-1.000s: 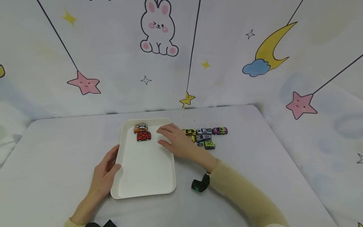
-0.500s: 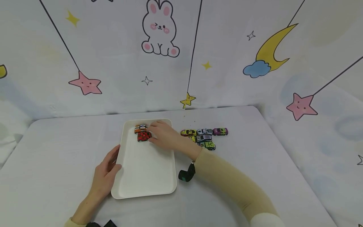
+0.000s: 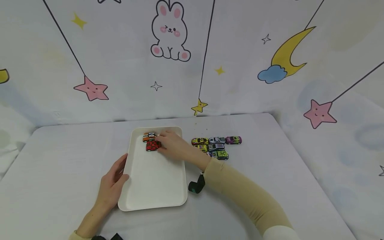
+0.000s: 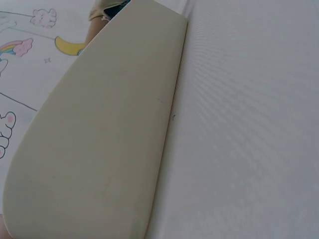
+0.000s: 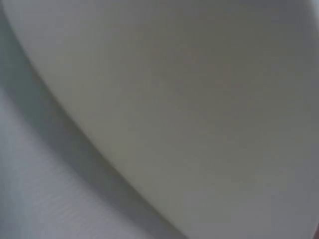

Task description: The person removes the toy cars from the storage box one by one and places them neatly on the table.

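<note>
A white tray (image 3: 156, 186) lies on the table in front of me. Its left rim is held by my left hand (image 3: 111, 186), thumb at the edge and fingers along the outer side. Near the tray's far end sit an orange-and-white toy car (image 3: 149, 137) and, just below it, a red toy car (image 3: 152, 146) with dark spots. My right hand (image 3: 174, 146) reaches in over the right rim and grips the red car's right end between thumb and fingers; the fingertips are partly hidden. Both wrist views show mostly the pale tray, the right one blurred.
Right of the tray, several toy cars stand close together, among them a yellow one (image 3: 200, 141), a silver one (image 3: 216, 147), a purple one (image 3: 233, 140) and a green one (image 3: 220, 155). My right forearm partly covers this group. A cartoon-print cloth (image 3: 240, 83) hangs behind the table.
My right hand has moved left from the tray's right rim to the red car, its fingers closing there. The left hand and the tray have stayed put.
</note>
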`<action>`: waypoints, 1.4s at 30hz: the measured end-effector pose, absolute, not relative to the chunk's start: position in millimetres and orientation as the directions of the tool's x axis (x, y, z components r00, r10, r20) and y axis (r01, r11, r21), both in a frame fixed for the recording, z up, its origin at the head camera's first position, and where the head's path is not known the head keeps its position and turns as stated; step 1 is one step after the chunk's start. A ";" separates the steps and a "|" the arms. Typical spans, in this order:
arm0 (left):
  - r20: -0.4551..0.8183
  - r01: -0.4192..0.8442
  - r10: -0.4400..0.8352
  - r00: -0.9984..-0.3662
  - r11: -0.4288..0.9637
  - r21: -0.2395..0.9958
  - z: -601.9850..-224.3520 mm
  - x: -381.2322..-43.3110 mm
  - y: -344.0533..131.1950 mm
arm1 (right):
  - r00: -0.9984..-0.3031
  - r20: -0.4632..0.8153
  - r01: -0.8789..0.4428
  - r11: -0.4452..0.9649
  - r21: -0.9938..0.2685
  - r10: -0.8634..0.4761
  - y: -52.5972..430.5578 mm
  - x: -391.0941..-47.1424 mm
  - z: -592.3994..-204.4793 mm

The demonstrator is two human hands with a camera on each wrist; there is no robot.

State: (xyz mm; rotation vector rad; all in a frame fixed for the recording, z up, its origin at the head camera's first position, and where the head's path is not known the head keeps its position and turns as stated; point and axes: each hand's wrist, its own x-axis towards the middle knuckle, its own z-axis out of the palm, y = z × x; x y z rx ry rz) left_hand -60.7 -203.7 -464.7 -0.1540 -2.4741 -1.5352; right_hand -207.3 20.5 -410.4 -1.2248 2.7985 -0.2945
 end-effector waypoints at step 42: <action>0.225 0.182 -0.039 -0.974 0.460 0.869 -460.3 -58.3 -201.6 | -0.701 0.286 -0.711 0.604 -0.361 -0.654 76.1 -188.6 -413.3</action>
